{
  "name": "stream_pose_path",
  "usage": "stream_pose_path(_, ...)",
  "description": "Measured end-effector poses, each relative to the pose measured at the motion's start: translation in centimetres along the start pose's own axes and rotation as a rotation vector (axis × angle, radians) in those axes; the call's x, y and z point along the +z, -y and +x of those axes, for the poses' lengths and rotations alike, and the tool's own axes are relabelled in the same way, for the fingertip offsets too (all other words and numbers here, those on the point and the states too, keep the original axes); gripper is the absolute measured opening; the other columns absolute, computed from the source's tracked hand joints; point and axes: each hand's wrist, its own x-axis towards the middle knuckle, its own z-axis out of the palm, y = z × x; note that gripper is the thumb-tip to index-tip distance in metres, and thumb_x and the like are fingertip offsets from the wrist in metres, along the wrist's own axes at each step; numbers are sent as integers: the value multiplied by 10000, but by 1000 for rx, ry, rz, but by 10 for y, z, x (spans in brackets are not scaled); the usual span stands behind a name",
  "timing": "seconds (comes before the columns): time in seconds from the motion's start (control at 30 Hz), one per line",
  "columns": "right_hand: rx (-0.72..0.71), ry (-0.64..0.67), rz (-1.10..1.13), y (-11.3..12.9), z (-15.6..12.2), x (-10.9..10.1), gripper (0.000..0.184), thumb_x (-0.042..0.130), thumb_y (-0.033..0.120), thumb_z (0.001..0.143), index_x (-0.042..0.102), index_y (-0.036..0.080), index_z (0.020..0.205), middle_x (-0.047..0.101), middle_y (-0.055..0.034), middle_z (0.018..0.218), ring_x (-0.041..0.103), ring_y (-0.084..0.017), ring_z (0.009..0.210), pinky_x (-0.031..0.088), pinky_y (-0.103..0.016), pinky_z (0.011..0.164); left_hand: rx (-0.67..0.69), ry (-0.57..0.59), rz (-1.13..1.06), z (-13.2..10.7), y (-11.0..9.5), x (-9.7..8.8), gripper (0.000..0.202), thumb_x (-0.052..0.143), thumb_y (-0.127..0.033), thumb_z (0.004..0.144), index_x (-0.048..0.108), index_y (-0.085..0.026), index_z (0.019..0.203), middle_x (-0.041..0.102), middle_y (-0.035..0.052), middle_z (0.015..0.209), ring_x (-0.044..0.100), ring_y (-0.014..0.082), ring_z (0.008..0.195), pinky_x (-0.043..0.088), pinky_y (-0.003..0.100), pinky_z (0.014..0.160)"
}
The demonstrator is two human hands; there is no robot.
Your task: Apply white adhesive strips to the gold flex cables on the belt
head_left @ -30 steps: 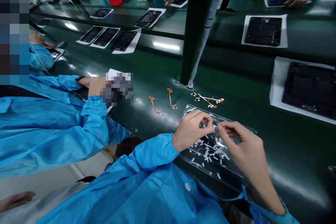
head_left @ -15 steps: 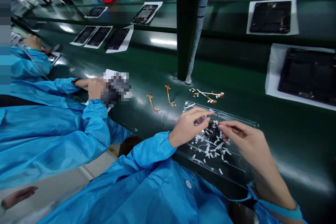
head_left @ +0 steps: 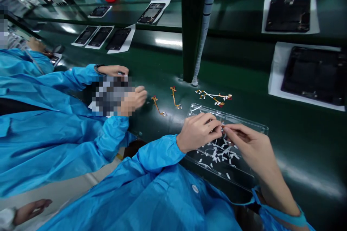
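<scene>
pinching a small orange-red piece [head_left: 223, 126] between thumb and fingertip, my right hand [head_left: 251, 142] sits to the right of it, and my left hand [head_left: 199, 131] faces it from the left, thumb and fingers drawn in close to that same spot. whether the left grips it too, i cannot tell; the fingers hide most of it, and its long axis is too covered to read. the piece lies straight between my two sets of fingertips, above a clear tray [head_left: 260, 126] with white scraps [head_left: 217, 154] scattered in it.

just past the tray's far edge lies a crossed bunch of flex cables [head_left: 214, 95], running mostly left to right. further left are two single ones: the upright-lying cable [head_left: 174, 97], its length pointing away from me, and the slanted cable [head_left: 157, 106], its near end angled to the right. my left hand is the nearer one to both singles.

beyond the slanted cable, on the left, is a co-worker's hand [head_left: 137, 99]. farther off stand a dark post [head_left: 193, 25] and, to its right, a black panel [head_left: 314, 70] on a white sheet [head_left: 276, 65].
</scene>
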Motion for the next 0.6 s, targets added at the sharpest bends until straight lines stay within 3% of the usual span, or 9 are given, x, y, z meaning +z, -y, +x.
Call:
stream_pose_path(0.13, -38, -6, -222, -17, 0, -10, 329, 660, 583, 880, 778, 280, 930, 763, -24, 890, 651, -201, 758, 514, -338, 695, -107, 92, -78, 0, 9, -5, 243, 538, -231, 985, 777, -198, 1011, 769, 62, 1032, 713, 194, 960, 529, 292, 782)
stream_pose_path(0.27, -24, 70, -224, -20, -2, -11, 345, 623, 591, 910, 775, 287, 973, 786, -30, 994, 677, -227, 873, 512, -341, 738, -244, 212, -449, 1, 16, -8, 283, 624, -224, 938, 758, -228, 1187, 763, 36, 1101, 706, 140, 893, 535, 235, 720)
stream_pose_path(0.33, -29, 60, -212, -15, -4, -9, 381, 619, 614, 911, 775, 276, 989, 783, -41, 954, 669, -230, 852, 509, -348, 744, -268, 242, -589, 4, 15, -9, 227, 640, -281, 956, 779, -213, 1121, 764, 39, 1039, 690, 127, 832, 520, 218, 667)
stream_pose_path(0.43, -36, 53, -196, -9, -4, -8, 425, 659, 649, 878, 785, 266, 1010, 765, -50, 904, 638, -217, 779, 504, -351, 726, -264, 160, -635, 11, 13, -11, 182, 637, -286, 963, 788, -184, 959, 749, 36, 936, 659, 116, 784, 492, 203, 626)
stream_pose_path(0.6, -18, 106, -156, -11, -6, -12, 445, 709, 691, 817, 815, 267, 900, 742, -54, 848, 607, -201, 701, 508, -356, 691, -253, -60, -652, 17, 21, -17, 159, 633, -248, 959, 762, -165, 918, 725, 35, 911, 629, 97, 739, 490, 190, 601)
